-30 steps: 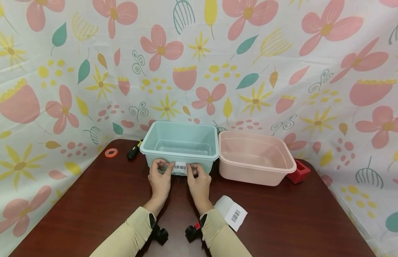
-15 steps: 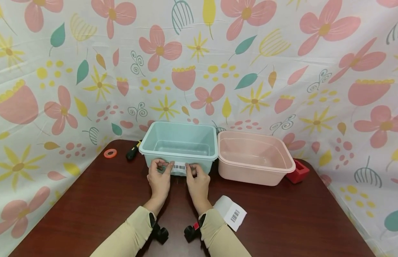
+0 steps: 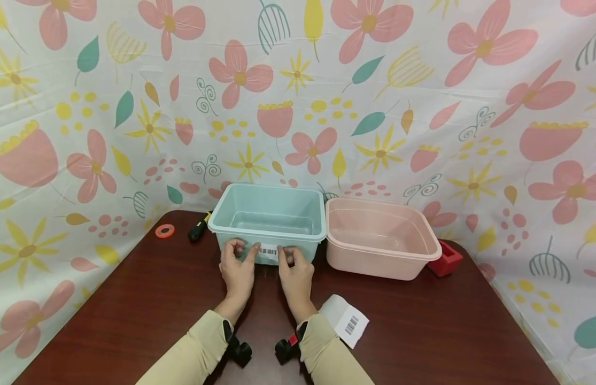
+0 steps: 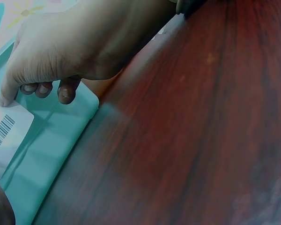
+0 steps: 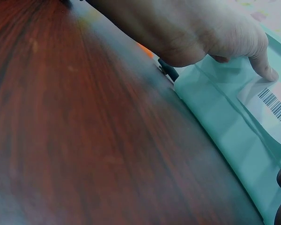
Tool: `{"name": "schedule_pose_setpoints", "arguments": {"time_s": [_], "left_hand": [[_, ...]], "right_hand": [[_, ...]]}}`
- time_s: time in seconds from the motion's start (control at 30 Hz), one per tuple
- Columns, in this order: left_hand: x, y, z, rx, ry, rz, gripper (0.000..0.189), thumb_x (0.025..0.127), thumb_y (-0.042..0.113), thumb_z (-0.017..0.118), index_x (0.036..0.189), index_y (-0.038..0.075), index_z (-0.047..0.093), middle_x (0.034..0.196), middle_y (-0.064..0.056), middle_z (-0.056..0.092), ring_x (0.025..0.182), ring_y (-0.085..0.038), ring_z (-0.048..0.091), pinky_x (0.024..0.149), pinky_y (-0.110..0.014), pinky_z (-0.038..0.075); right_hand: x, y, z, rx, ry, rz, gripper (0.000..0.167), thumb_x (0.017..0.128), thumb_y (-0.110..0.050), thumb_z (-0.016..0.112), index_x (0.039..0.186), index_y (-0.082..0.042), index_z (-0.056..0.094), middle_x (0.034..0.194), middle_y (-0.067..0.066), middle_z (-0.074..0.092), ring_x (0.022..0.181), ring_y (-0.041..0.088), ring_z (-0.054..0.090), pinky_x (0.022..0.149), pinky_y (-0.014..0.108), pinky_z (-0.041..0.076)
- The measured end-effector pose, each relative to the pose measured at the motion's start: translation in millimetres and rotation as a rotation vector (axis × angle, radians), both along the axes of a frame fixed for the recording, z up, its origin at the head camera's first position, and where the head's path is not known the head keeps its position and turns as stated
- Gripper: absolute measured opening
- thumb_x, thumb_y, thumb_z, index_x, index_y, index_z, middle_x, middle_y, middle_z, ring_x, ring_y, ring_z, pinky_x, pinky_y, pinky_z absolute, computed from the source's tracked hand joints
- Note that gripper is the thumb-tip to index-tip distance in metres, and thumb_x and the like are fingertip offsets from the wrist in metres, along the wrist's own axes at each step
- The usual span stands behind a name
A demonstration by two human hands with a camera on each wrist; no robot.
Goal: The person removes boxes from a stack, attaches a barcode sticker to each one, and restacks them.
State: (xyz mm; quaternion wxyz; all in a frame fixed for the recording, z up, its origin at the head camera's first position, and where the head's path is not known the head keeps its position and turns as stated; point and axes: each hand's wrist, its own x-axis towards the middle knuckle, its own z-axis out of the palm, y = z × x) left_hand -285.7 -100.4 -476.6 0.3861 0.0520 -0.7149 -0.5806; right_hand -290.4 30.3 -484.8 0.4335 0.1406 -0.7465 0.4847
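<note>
A white barcode label [image 3: 268,250] lies against the front wall of a light blue plastic bin [image 3: 271,236]. My left hand [image 3: 237,275] is at the label's left end, the thumb pressing on it. My right hand [image 3: 296,274] presses the other end with its thumb. The remaining fingers of both hands are bent close to the bin wall, off the label. In the left wrist view the right thumb sits on the corner of the label [image 4: 9,136]. The left thumb does the same in the right wrist view, where the label [image 5: 267,110] looks slightly raised beside it.
A pink bin [image 3: 379,259] stands right of the blue one, with a red block-shaped object [image 3: 444,259] behind its corner. A folded paper with a barcode [image 3: 348,321] lies by the right sleeve. At the left are an orange ring [image 3: 164,230] and a black-and-yellow handle [image 3: 199,228].
</note>
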Motion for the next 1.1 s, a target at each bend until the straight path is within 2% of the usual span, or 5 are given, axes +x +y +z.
{"name": "schedule_pose_setpoints", "arguments": {"time_s": [0.33, 0.63, 0.83, 1.1], "left_hand": [[-0.6, -0.5, -0.8, -0.018, 0.002, 0.028, 0.036, 0.085, 0.029, 0.083, 0.094, 0.008, 0.054, 0.089, -0.008, 0.046, 0.08, -0.019, 0.042, 0.077, -0.039, 0.023], [-0.4, 0.4, -1.4, -0.027, 0.002, 0.012, 0.037, 0.088, 0.032, 0.08, 0.093, 0.008, 0.052, 0.088, -0.008, 0.043, 0.077, -0.021, 0.04, 0.076, -0.039, 0.023], [-0.2, 0.0, -1.6, -0.022, 0.001, 0.002, 0.036, 0.088, 0.03, 0.08, 0.093, 0.008, 0.052, 0.088, -0.008, 0.043, 0.077, -0.02, 0.039, 0.076, -0.038, 0.023], [0.9, -0.1, -2.6, -0.023, 0.004, -0.008, 0.032, 0.089, 0.025, 0.08, 0.093, 0.009, 0.052, 0.088, -0.007, 0.043, 0.077, -0.019, 0.039, 0.075, -0.038, 0.024]], "right_hand": [[0.5, -0.9, -0.1, 0.001, 0.011, -0.031, 0.014, 0.093, -0.018, 0.074, 0.083, -0.009, 0.071, 0.053, -0.008, 0.052, 0.042, 0.0, 0.042, 0.041, 0.019, 0.039], [1.9, -0.9, -1.8, -0.027, -0.078, -0.038, 0.025, 0.095, -0.026, 0.072, 0.083, -0.011, 0.056, 0.059, -0.006, 0.052, 0.044, -0.001, 0.042, 0.041, 0.02, 0.04], [1.8, -0.8, -1.5, -0.022, -0.061, -0.042, 0.026, 0.095, -0.025, 0.073, 0.082, -0.011, 0.055, 0.058, -0.008, 0.05, 0.045, -0.004, 0.04, 0.041, 0.02, 0.039], [0.9, 0.9, -3.1, -0.041, -0.062, -0.042, 0.025, 0.094, -0.02, 0.074, 0.08, -0.013, 0.054, 0.057, -0.008, 0.049, 0.044, 0.001, 0.042, 0.042, 0.02, 0.04]]}}
